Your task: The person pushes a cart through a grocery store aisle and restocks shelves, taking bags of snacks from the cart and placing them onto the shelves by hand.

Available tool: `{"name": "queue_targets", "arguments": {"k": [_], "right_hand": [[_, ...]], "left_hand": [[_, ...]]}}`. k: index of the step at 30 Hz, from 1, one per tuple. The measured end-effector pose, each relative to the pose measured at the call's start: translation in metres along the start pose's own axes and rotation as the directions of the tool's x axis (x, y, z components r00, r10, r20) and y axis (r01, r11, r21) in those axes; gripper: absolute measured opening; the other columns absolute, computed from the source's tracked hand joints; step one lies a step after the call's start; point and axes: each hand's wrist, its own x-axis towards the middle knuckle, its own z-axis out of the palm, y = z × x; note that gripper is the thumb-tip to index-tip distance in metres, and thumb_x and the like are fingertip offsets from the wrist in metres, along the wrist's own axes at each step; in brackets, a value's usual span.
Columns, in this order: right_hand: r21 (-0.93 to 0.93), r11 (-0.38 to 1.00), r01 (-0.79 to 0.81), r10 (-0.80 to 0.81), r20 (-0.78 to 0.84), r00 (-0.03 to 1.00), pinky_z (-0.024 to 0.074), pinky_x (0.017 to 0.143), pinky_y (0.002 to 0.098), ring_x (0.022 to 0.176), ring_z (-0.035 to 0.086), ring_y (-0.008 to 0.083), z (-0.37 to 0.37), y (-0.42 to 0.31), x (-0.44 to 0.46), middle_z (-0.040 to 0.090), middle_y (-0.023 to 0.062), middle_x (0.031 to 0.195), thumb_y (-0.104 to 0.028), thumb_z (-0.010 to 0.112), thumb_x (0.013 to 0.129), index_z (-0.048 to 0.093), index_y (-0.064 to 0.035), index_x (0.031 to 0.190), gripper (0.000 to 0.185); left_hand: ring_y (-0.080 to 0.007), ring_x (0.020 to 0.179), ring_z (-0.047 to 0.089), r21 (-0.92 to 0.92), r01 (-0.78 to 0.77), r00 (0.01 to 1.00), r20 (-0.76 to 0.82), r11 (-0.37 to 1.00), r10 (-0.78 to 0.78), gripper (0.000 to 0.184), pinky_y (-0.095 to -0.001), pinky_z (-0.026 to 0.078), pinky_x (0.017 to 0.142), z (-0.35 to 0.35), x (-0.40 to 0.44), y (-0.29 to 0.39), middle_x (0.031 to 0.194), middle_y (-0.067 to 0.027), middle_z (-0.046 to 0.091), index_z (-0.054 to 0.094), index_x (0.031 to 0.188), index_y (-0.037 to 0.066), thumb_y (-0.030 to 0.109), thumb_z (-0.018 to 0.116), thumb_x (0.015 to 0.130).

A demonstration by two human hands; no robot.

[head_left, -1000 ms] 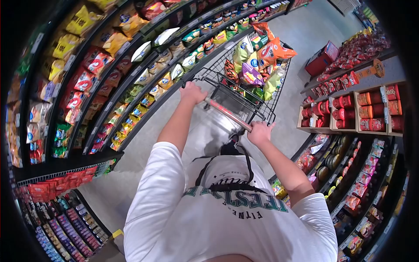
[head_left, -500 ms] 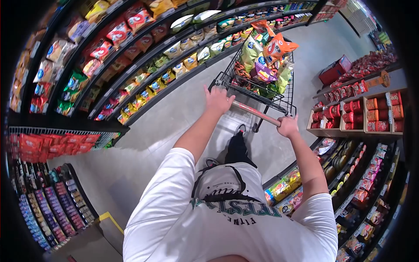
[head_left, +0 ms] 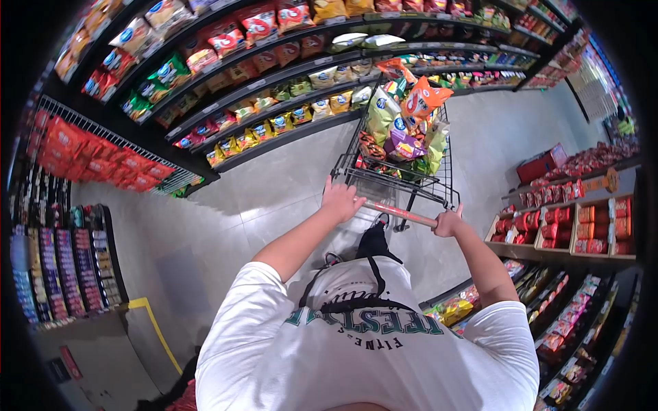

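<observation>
Both hands grip the pinkish-red push bar (head_left: 397, 212) of a black wire shopping cart (head_left: 449, 161). My left hand (head_left: 340, 201) is wrapped round the bar's left end, and my right hand (head_left: 449, 222) closes on its right end. Bags of snacks are piled in the basket, up above its rim. Among them are an orange bag (head_left: 426, 101) on top, a purple bag (head_left: 404, 146), a pale green bag (head_left: 381, 113) and a yellow-green bag (head_left: 434, 152). The lower bags are partly hidden by the wires and by other bags.
Curved shelves of chip bags (head_left: 281, 123) run along the left and ahead. Red packets hang on a wire rack (head_left: 103, 151) at left. On the right stand wooden bins of red tubs (head_left: 593, 229) and a red box (head_left: 541, 163). Grey tiled floor (head_left: 253, 192) lies between.
The view has turned to the left, so the left shelves swing up and rightward and the right bins shift lower. The cart sits a little farther left in view. Both hands keep their hold.
</observation>
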Motion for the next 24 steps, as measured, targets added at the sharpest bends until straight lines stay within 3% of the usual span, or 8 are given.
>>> {"name": "queue_targets", "arguments": {"k": [2, 5, 9, 10, 13, 16, 22, 24], "right_hand": [[-0.031, 0.999, 0.043, -0.043, -0.013, 0.999, -0.0031, 0.108, 0.0805, 0.131, 0.048, 0.037, 0.001, -0.005, 0.0, 0.069, 0.0112, 0.119, -0.04, 0.059, 0.086, 0.076, -0.0273, 0.113, 0.035], [-0.092, 0.991, 0.093, -0.09, 0.036, 0.995, -0.0046, 0.108, 0.0801, 0.134, 0.046, 0.0354, -0.026, -0.035, -0.005, 0.068, 0.0104, 0.122, -0.04, 0.057, 0.086, 0.075, -0.0248, 0.115, 0.037], [-0.204, 0.97, 0.134, -0.114, 0.105, 0.988, -0.0075, 0.111, 0.0774, 0.137, 0.044, 0.0322, -0.04, -0.047, -0.006, 0.065, 0.0089, 0.127, -0.04, 0.054, 0.087, 0.074, -0.0219, 0.118, 0.041], [-0.228, 0.963, 0.144, -0.12, 0.117, 0.986, -0.0072, 0.111, 0.0771, 0.136, 0.044, 0.0321, -0.053, -0.066, -0.001, 0.065, 0.0085, 0.128, -0.039, 0.053, 0.087, 0.074, -0.0224, 0.118, 0.041], [-0.316, 0.933, 0.174, -0.151, 0.096, 0.984, -0.006, 0.113, 0.0749, 0.133, 0.047, 0.0317, -0.055, -0.062, 0.004, 0.067, 0.0071, 0.124, -0.036, 0.053, 0.087, 0.075, -0.0257, 0.114, 0.037], [-0.388, 0.897, 0.214, -0.206, 0.061, 0.977, -0.0048, 0.114, 0.0732, 0.13, 0.05, 0.0315, -0.055, -0.059, 0.012, 0.069, 0.0072, 0.119, -0.028, 0.053, 0.084, 0.077, -0.0284, 0.109, 0.035], [-0.446, 0.858, 0.254, -0.278, 0.012, 0.961, -0.0038, 0.12, 0.0651, 0.127, 0.054, 0.0292, -0.079, -0.081, 0.014, 0.071, 0.0078, 0.112, -0.018, 0.05, 0.08, 0.078, -0.0258, 0.101, 0.036], [-0.481, 0.831, 0.28, -0.307, 0.024, 0.951, -0.0031, 0.12, 0.0647, 0.126, 0.054, 0.0292, -0.094, -0.095, 0.018, 0.071, 0.0076, 0.112, -0.018, 0.051, 0.079, 0.078, -0.0255, 0.1, 0.035]], "left_hand": [[-0.0304, 0.124, 0.056, 0.015, 0.036, 0.998, 0.047, 0.999, -0.037, 0.06, -0.0613, 0.011, 0.119, 0.002, -0.019, -0.004, 0.122, -0.0172, 0.064, 0.059, 0.122, 0.006, 0.056, 0.034, 0.102], [-0.0296, 0.127, 0.055, 0.011, 0.065, 0.99, 0.128, 0.998, -0.066, 0.064, -0.0628, 0.005, 0.119, 0.011, -0.039, -0.029, 0.125, -0.0181, 0.064, 0.059, 0.126, 0.007, 0.057, 0.027, 0.102], [-0.0318, 0.117, 0.062, -0.006, 0.051, 0.988, 0.146, 0.999, -0.05, 0.066, -0.0629, 0.006, 0.118, 0.014, -0.08, -0.022, 0.114, -0.0182, 0.069, 0.059, 0.128, 0.005, 0.057, 0.026, 0.103], [-0.0339, 0.106, 0.067, -0.022, -0.013, 0.997, 0.073, 1.0, 0.015, 0.065, -0.0561, 0.03, 0.113, 0.022, -0.083, -0.048, 0.106, -0.0182, 0.072, 0.062, 0.122, 0.005, 0.058, 0.03, 0.101], [-0.0379, 0.088, 0.069, -0.2, -0.065, 0.986, 0.136, 0.978, 0.093, 0.06, -0.0497, 0.051, 0.089, 0.027, -0.102, -0.05, 0.092, -0.0176, 0.072, 0.063, 0.109, 0.005, 0.058, 0.038, 0.1], [-0.0385, 0.082, 0.069, -0.213, -0.158, 0.973, 0.132, 0.964, 0.189, 0.052, -0.0504, 0.053, 0.069, 0.035, -0.12, -0.048, 0.087, -0.0168, 0.071, 0.063, 0.103, 0.006, 0.055, 0.047, 0.098], [-0.0381, 0.086, 0.069, -0.324, -0.086, 0.99, 0.078, 0.942, 0.117, 0.037, -0.051, 0.053, 0.074, 0.044, -0.161, -0.042, 0.09, -0.0152, 0.071, 0.061, 0.104, 0.01, 0.045, 0.06, 0.092], [-0.0383, 0.087, 0.069, -0.346, -0.033, 0.988, 0.131, 0.938, 0.084, 0.037, -0.0514, 0.053, 0.075, 0.041, -0.168, -0.048, 0.092, -0.0157, 0.071, 0.059, 0.108, 0.011, 0.044, 0.06, 0.091]]}}
